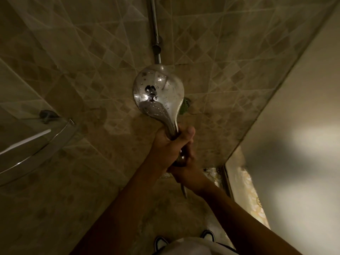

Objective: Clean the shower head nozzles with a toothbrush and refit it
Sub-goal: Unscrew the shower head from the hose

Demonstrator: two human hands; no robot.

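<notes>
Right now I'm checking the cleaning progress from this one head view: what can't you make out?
- Shower head nozzles: face turned away, only its wet chrome back shows.
- Handle base and hose joint: covered by left hand and right hand.
- Green thing behind the head: mostly hidden, unidentifiable.
- White stick on the glass shelf: blurred, cut by the left edge.

Pretty clearly a home bathroom, inside the shower stall. The wall (73, 70) is covered in beige tile with a diamond pattern, and a chrome riser pipe (154, 24) runs up it with a bracket (157, 48) partway along. There's a chrome handheld shower head (158, 92) with water drops on its back, and a curved glass corner shelf (36, 144) with a metal rail on the left. Lighting is dim and yellowish.
</notes>
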